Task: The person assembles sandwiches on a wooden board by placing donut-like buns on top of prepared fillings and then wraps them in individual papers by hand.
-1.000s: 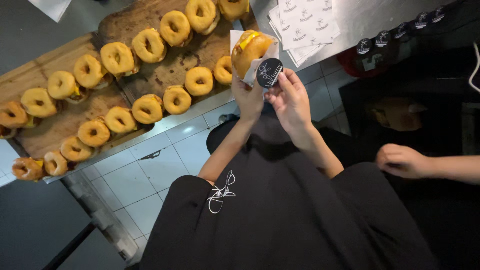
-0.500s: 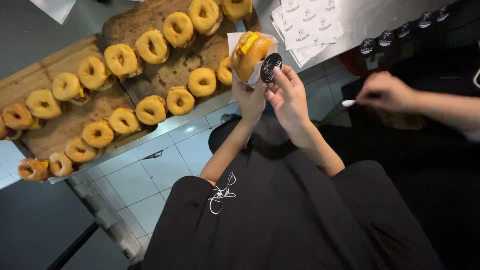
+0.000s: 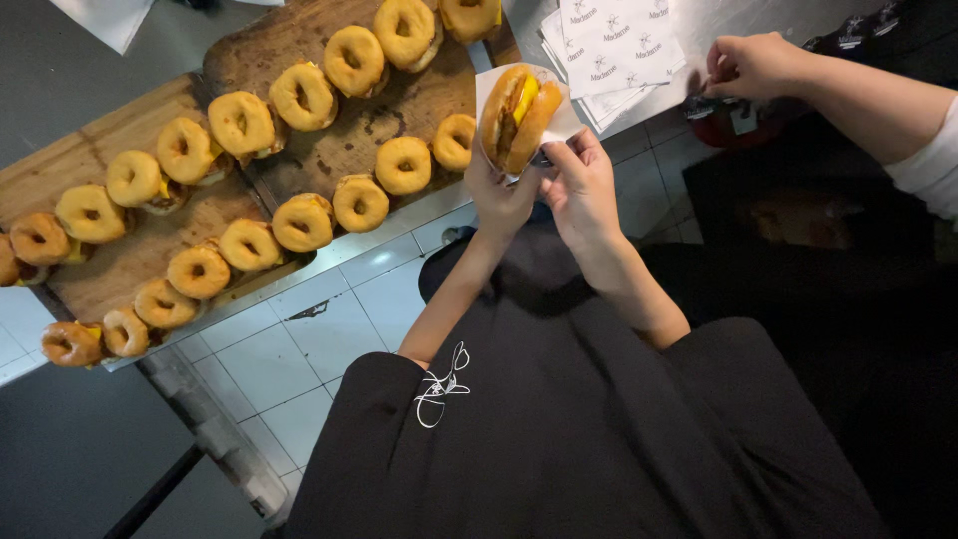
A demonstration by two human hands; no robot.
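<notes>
Both hands clamped on bagel sandwich in white paper wrap, upper centre of frame: left hand grips lower left edge, right hand pinches wrap at lower right. Sandwich stands on edge, yellow cheese showing. Rows of bagels on wooden boards, upper left. Stack of printed papers just right of sandwich. Another person's hand at upper right, well apart.

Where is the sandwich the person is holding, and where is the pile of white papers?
bagel sandwich point(image 3: 519, 118), head view, on its golden top bun.
left hand point(image 3: 496, 200), head view, middle of the hand.
stack of white papers point(image 3: 609, 55), head view, on the top sheet.
</notes>
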